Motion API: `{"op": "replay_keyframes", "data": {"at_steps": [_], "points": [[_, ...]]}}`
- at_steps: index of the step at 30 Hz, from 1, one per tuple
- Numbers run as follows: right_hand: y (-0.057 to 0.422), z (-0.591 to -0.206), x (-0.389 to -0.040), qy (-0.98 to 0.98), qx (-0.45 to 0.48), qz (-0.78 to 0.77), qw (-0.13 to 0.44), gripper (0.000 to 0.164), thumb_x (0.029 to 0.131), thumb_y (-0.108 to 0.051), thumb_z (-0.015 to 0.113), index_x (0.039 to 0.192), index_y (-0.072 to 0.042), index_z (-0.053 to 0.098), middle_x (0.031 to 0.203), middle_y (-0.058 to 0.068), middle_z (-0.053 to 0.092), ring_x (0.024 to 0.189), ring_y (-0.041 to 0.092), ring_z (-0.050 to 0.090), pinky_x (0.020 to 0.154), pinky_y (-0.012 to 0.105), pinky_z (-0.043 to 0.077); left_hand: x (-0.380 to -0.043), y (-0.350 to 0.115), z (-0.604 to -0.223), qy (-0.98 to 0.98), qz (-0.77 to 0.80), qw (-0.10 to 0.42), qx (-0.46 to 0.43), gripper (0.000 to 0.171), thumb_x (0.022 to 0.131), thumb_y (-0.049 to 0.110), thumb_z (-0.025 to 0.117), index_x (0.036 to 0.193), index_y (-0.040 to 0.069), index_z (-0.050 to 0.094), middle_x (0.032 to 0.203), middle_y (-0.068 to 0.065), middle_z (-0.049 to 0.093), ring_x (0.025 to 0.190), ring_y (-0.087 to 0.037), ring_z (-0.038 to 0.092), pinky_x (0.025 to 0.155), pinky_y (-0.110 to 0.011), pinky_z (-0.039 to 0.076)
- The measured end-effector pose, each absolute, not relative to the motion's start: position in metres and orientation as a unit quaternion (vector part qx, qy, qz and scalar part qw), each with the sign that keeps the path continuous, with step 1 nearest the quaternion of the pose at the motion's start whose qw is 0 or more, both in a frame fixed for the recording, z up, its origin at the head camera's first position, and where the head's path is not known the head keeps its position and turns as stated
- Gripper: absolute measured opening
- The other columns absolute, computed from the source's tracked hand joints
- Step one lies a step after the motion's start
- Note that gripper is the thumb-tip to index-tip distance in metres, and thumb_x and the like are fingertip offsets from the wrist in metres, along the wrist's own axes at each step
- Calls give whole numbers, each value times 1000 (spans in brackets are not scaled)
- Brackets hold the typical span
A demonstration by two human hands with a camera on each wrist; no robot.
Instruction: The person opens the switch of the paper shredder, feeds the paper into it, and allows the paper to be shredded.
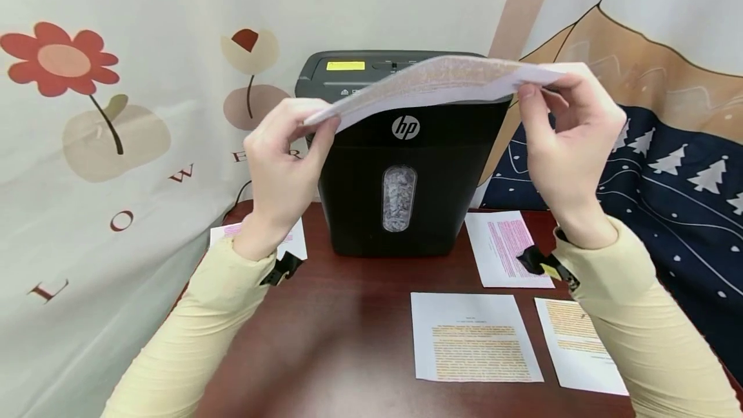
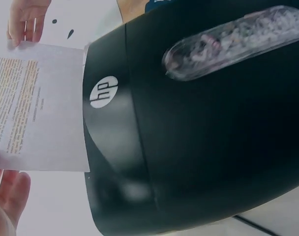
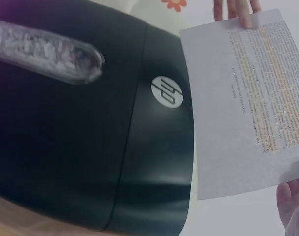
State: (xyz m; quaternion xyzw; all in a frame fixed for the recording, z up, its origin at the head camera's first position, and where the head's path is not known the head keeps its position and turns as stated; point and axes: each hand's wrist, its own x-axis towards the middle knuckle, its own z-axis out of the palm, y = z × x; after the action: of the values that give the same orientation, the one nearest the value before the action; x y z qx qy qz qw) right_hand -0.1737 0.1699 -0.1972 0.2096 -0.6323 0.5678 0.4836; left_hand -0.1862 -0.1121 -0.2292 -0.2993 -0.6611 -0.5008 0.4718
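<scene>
A printed sheet of paper (image 1: pixel 432 86) with orange-highlighted text bows upward between my two hands, in front of the top of a black HP paper shredder (image 1: pixel 360 186). My left hand (image 1: pixel 284 160) pinches its left edge between thumb and fingers. On the opposite edge, my right hand (image 1: pixel 571 131) pinches the sheet the same way. Both wrist views show the printed side of the paper (image 2: pixel 56 108), with the shredder (image 3: pixel 90 132) beside it. From the head view the shredder's feed slot is hidden behind the paper.
Shredded bits show through the shredder's window (image 1: pixel 398 199). A pink-highlighted sheet (image 1: pixel 507 250) lies right of the shredder; another sheet (image 1: pixel 296 240) is partly behind my left wrist. Two orange-highlighted sheets, one nearer (image 1: pixel 473 337) and one farther right (image 1: pixel 580 347), lie on the dark red table (image 1: pixel 325 328).
</scene>
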Motion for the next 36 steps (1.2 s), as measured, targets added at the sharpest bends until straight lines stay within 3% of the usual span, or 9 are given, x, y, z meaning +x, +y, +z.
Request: {"op": "replay_keyframes", "data": {"at_steps": [8, 11, 15, 19, 23, 30, 36], "points": [[175, -173, -192, -606, 217, 597, 479, 13, 93, 4, 65, 100, 1, 75, 96, -5, 75, 93, 13, 71, 93, 22, 60, -202, -110, -201, -684, -483, 463, -291, 15, 96, 7, 74, 102, -7, 75, 100, -21, 76, 95, -7, 70, 90, -22, 62], [177, -168, -201, -616, 209, 594, 472, 13, 94, 2, 65, 102, -1, 75, 98, -5, 74, 94, 14, 70, 92, 22, 60, -210, -109, -195, -687, -474, 462, -299, 18, 98, 10, 72, 103, -7, 75, 101, -22, 76, 96, -4, 69, 90, -22, 62], [180, -166, -214, -655, 205, 557, 467, 15, 98, -2, 65, 109, -3, 76, 100, -12, 72, 95, 11, 71, 95, 22, 61, -223, -107, -189, -691, -480, 455, -292, 19, 99, 10, 71, 104, -7, 75, 103, -21, 76, 97, 4, 67, 90, -20, 62], [182, -166, -224, -680, 196, 542, 453, 16, 100, -5, 64, 110, -6, 76, 99, -17, 72, 94, 8, 71, 97, 23, 61, -235, -106, -187, -699, -488, 447, -272, 16, 98, 9, 71, 104, -5, 76, 106, -18, 78, 99, -5, 72, 88, -19, 62], [184, -164, -233, -692, 173, 562, 419, 14, 100, -7, 64, 107, -9, 76, 97, -13, 72, 94, 8, 71, 93, 19, 59, -243, -106, -187, -709, -502, 425, -255, 16, 98, 9, 72, 107, -4, 76, 109, -15, 78, 99, -11, 74, 87, -19, 62], [190, -157, -247, -702, 162, 590, 364, 12, 99, -7, 64, 100, -11, 75, 99, -6, 74, 94, 10, 72, 90, 17, 58, -252, -106, -181, -714, -542, 373, -238, 18, 98, 9, 72, 111, -3, 74, 106, -10, 77, 89, -1, 70, 78, -15, 58], [192, -152, -254, -723, 146, 577, 351, 11, 101, -11, 63, 102, -15, 74, 100, -10, 73, 97, 9, 71, 93, 17, 59, -261, -103, -175, -714, -575, 339, -211, 16, 97, 11, 74, 110, 0, 75, 101, -2, 75, 86, -4, 69, 76, -15, 56]]}}
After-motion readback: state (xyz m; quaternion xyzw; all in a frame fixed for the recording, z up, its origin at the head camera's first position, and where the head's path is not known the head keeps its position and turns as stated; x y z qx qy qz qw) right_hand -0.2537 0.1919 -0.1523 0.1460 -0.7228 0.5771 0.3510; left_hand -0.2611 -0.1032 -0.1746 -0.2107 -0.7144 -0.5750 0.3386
